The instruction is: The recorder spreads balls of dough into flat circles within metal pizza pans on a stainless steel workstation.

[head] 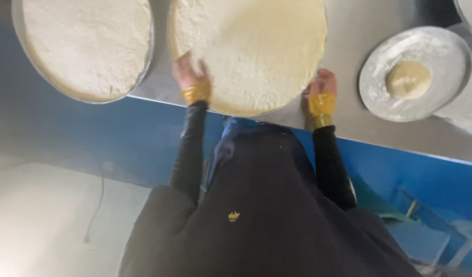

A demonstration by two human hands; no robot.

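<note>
The wide dough round [251, 48] in its shallow metal pan [277, 109] juts past the counter's near edge, so a hard pull could tip it off, and the stretched sheet looks thin enough to tear. The left hand [191, 72] lies flat on the dough, fingers spread; the right hand [322, 84] curls at the pan's rim, though I cannot tell whether it grips. The steel counter [359, 41] has a blue front, with pale floor below. A second filled pan [87, 46] sits left; right, a floured plate [448, 56] carries a small dough ball [408, 79].
</note>
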